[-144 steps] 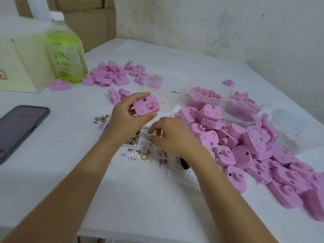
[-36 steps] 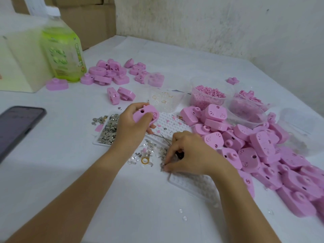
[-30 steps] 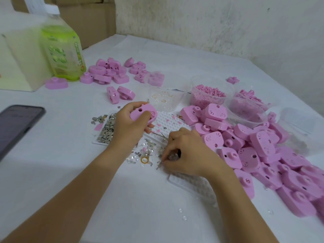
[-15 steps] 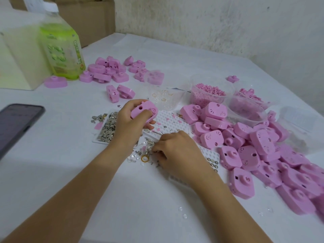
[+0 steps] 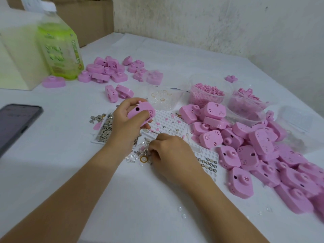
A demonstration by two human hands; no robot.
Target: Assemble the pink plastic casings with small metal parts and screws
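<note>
A big heap of casings (image 5: 254, 151) is lying on the worktop (image 5: 52, 181) from two to four o'clock of the hands, with clear tubs (image 5: 206, 97) of pink bits standing behind it at one o'clock. A smaller pile (image 5: 108, 69) is sitting at eleven o'clock beside a green bottle (image 5: 59, 50), and a phone (image 5: 15, 125) is lying at nine o'clock. A white pegged tray (image 5: 168, 123) is lying under the hands, and the right wrist is covering its near middle. Small metal parts (image 5: 105, 128) are filling a shallow dish at the left hand's nine o'clock, and more are lying loose around a gold ring (image 5: 143, 159).

Since a second ago the right hand (image 5: 171, 155) has been shifting towards nine o'clock, off the tray's near edge and onto the loose parts, baring a patch of washers (image 5: 208, 163) at its four o'clock. The left hand (image 5: 124, 127) is still holding the pink casing (image 5: 146, 106) above the tray, fingers and thumb wrapping its edges. The right fingers are curling down tight beside the ring; whether they are pinching anything I cannot tell.
</note>
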